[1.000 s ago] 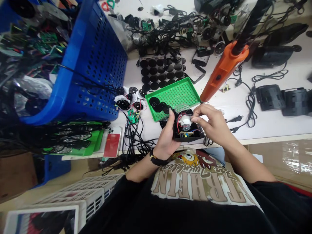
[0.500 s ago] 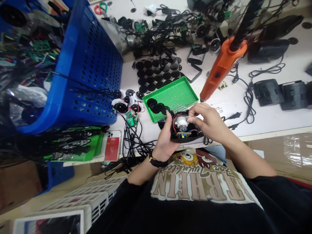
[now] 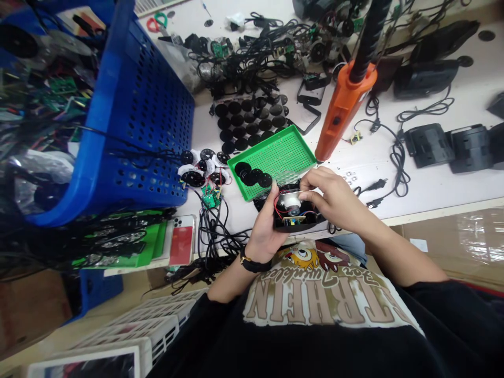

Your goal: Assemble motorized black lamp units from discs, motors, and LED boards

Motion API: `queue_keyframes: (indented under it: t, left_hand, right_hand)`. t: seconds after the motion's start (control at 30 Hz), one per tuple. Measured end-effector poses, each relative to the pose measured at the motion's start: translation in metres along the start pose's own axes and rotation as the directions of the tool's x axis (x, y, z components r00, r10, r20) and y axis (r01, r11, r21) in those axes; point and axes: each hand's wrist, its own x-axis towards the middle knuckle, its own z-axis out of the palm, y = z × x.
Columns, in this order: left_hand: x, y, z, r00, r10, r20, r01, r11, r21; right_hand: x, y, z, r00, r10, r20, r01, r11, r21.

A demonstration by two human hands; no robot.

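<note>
My left hand [image 3: 264, 223] clamped on black plastic housing [image 3: 309, 224] | right fingers [image 3: 311, 184] pinching white round part [image 3: 289, 200] | likely light, fragile; hold rim, spare red wires [image 3: 276, 209]

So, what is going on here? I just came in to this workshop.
A person is working at a cluttered bench on a small electronic assembly. Their left hand holds a round black housing with red and black wires and a small circuit board inside. The fingers of their right hand are at a white round part in that housing. Just beyond lies a green perforated tray with black discs on it, beside an orange tool.
</note>
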Motion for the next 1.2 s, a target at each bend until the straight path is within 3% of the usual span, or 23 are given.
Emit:
queue_keyframes:
  t: [0.67, 1.2]
  left_hand:
    - [-0.002, -0.001, 0.003, 0.998, 0.047, -0.051, -0.046, 0.999, 0.019]
    - [0.001, -0.005, -0.003, 0.996, 0.093, -0.007, -0.093, 0.994, -0.058]
  right_hand:
    - [-0.003, 0.001, 0.006, 0.998, 0.019, -0.063, -0.014, 0.997, 0.077]
    - [-0.008, 0.004, 0.014, 0.993, -0.004, -0.119, 0.01, 0.999, 0.053]
